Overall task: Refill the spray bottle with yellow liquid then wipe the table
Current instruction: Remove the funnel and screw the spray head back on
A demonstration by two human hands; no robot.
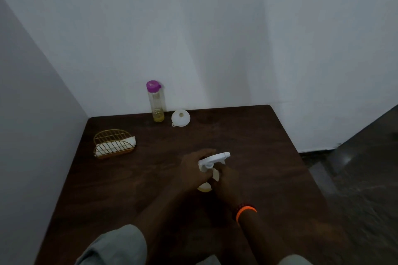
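Gripping the white plastic spray bottle (212, 170) from both sides, the person holds it upright on the dark brown wooden table (258, 146), its long axis standing vertical between the two hands. The left hand (193, 170) has its fingers curled round the neck and collar just under the white trigger head (215, 158); the right hand (226, 178) wraps the body lower down, fingers closed on it, an orange wristband (246, 212) on that wrist. A pale yellow tint shows at the bottle's base, below the fingers. Judged from this hold, the head is being turned on or off; which cannot be told. Both hands are equally near, the bottle lying directly between the fingertips. Well beyond the fingers, against the wall, stands a clear tall bottle with a purple cap (156, 101), yellow liquid low inside, and just beside it to the right a white plastic funnel (181, 117) lies on the table. Off to the left of the fingers sits a gold wire napkin holder (114, 143) with white tissues (116, 147), apart from the hands.
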